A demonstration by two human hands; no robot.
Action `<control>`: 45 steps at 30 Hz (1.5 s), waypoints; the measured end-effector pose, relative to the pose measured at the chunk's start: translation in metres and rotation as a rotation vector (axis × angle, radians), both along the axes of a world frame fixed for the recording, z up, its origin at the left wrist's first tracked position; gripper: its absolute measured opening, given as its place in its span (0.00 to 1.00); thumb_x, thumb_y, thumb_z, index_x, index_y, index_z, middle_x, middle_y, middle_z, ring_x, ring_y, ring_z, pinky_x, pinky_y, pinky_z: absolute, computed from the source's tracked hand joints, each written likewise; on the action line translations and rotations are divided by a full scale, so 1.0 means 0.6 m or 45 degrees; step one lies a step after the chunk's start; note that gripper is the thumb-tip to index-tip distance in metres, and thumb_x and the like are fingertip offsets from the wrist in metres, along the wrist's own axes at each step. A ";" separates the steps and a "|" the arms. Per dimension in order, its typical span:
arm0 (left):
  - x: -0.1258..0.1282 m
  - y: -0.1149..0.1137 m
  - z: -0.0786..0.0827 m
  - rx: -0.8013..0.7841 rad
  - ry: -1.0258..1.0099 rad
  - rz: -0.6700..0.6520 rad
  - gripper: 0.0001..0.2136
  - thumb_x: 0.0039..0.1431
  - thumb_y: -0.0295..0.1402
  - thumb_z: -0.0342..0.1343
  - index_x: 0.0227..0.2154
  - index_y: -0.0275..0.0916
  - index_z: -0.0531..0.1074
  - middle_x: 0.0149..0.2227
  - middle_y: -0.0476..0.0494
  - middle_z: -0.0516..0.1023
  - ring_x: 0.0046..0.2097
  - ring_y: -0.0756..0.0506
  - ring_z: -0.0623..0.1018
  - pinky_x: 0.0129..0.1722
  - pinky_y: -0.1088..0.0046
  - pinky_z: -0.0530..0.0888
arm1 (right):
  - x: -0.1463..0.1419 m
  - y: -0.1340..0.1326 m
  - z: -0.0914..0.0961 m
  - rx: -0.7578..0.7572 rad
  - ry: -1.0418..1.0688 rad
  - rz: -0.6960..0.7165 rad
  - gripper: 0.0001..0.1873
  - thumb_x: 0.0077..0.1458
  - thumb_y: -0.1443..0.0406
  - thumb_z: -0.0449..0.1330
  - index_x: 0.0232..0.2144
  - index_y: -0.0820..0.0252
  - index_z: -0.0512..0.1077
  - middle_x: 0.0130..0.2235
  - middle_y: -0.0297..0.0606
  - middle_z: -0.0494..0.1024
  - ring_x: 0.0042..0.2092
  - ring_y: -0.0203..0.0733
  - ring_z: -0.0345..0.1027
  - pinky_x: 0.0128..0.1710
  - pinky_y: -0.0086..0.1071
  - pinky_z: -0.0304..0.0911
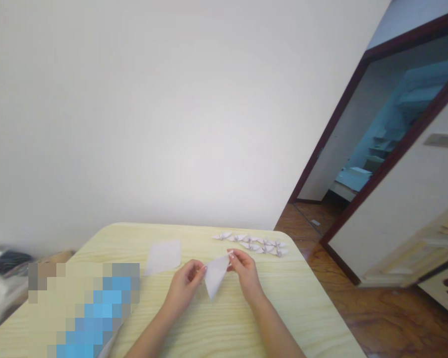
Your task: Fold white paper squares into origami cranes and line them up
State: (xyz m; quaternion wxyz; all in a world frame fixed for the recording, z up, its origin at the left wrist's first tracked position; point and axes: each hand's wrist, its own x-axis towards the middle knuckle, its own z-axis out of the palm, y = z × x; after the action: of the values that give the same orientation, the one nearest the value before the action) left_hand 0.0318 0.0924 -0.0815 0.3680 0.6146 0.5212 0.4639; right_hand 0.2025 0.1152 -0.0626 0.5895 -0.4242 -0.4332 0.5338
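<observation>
Head view, looking down at a pale wood table [216, 328] set against a white wall. Both hands are up off the tabletop, meeting over its middle. The left hand [184, 286] pinches the left edge of a white paper triangle [215, 275], thumb and forefinger closed on it. The right hand [244, 271] pinches the upper right corner, fingertips together on the paper. The triangle hangs between the two hands just above the table, long point down and touching nothing but fingers. A flat sheet [164, 256] of the same white paper lies on the table to the left, well apart from the hands. A double row of small folded paper figures [252, 243] sits near the far edge, just beyond the right hand. An open doorway [377, 149] is off to the right. Judgement: the step in hand looks like lining up and creasing a fold. To do it well, the edges should be matched corner to corner before any pressure goes on. One hand should then hold the matched corner fast while the other runs the crease from the middle outward. Working in the air lets the layers slip, so setting the paper flat on the bare wood in front would give a sharper line. Thin paper, so light pinches only; it may kink. Mind the figures behind the right hand.
</observation>
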 end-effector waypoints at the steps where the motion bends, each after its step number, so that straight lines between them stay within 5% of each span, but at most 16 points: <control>1: 0.000 0.000 0.001 0.001 0.003 0.003 0.12 0.51 0.42 0.50 0.25 0.37 0.67 0.21 0.51 0.67 0.24 0.49 0.67 0.24 0.77 0.63 | 0.000 0.000 0.001 0.005 -0.001 -0.007 0.17 0.37 0.57 0.64 0.28 0.63 0.73 0.26 0.35 0.73 0.27 0.35 0.65 0.23 0.27 0.64; 18: 0.003 -0.003 0.004 -0.071 -0.179 -0.026 0.13 0.49 0.43 0.52 0.27 0.37 0.70 0.25 0.48 0.73 0.27 0.49 0.72 0.26 0.76 0.69 | 0.004 -0.001 0.007 0.083 -0.121 -0.097 0.17 0.36 0.55 0.64 0.20 0.63 0.69 0.18 0.31 0.69 0.21 0.32 0.61 0.21 0.26 0.60; 24: 0.003 -0.005 0.012 -0.066 -0.208 -0.064 0.13 0.51 0.42 0.50 0.32 0.37 0.70 0.29 0.46 0.76 0.29 0.48 0.74 0.29 0.74 0.71 | 0.000 0.000 0.003 0.019 -0.118 0.059 0.20 0.33 0.53 0.65 0.25 0.63 0.72 0.22 0.34 0.73 0.23 0.34 0.64 0.21 0.26 0.61; 30: 0.004 -0.005 0.015 -0.062 -0.216 -0.059 0.13 0.51 0.42 0.50 0.30 0.37 0.70 0.28 0.46 0.76 0.29 0.47 0.74 0.30 0.73 0.71 | -0.003 0.000 -0.003 0.034 -0.233 0.107 0.18 0.37 0.53 0.63 0.19 0.64 0.71 0.19 0.34 0.72 0.21 0.33 0.62 0.20 0.26 0.58; 45: 0.004 -0.010 0.023 -0.005 0.017 0.022 0.12 0.47 0.43 0.53 0.26 0.38 0.72 0.26 0.47 0.75 0.27 0.48 0.71 0.26 0.75 0.67 | -0.002 -0.005 -0.002 0.073 -0.176 0.052 0.15 0.37 0.56 0.64 0.24 0.63 0.72 0.19 0.31 0.70 0.21 0.32 0.60 0.21 0.26 0.56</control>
State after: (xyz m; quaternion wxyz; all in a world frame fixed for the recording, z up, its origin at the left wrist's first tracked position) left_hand 0.0343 0.0866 -0.0674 0.3617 0.6126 0.5298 0.4618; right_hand 0.2016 0.1121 -0.0635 0.5590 -0.4340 -0.4965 0.5027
